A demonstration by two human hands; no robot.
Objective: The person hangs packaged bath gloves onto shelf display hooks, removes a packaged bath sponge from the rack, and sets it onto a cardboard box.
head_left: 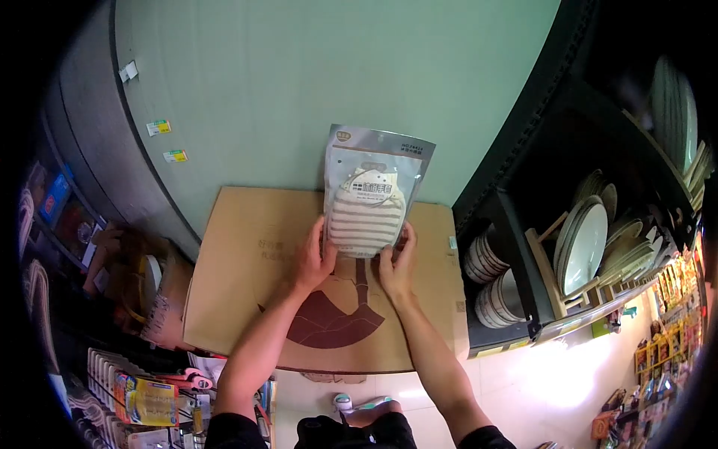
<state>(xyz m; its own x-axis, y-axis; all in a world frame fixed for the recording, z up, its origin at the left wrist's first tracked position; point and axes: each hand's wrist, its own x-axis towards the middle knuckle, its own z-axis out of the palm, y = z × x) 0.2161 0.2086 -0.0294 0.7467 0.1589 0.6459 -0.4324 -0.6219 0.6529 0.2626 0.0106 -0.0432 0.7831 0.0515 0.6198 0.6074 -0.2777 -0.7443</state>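
Note:
A grey packaged bath glove (366, 217), striped white and grey behind a clear window, stands tilted upright over a brown cardboard box (224, 277). Its lower left edge is gripped by my left hand (315, 262), the thumb on the front and the fingers curled behind. At the lower right corner my right hand (398, 262) holds the same package, thumb in front. The bottom of the pack is close above the box top; whether it touches cannot be made out. Dark red printing (336, 322) marks the cardboard below my hands.
A pale green panel (321, 67) rises behind the box. On the right, a dark shelf holds white plates (583, 247) and stacked bowls (497, 299). Hanging packaged goods (146, 400) are at lower left, beside an opened carton (168, 299). Tiled floor (516, 382) shows below.

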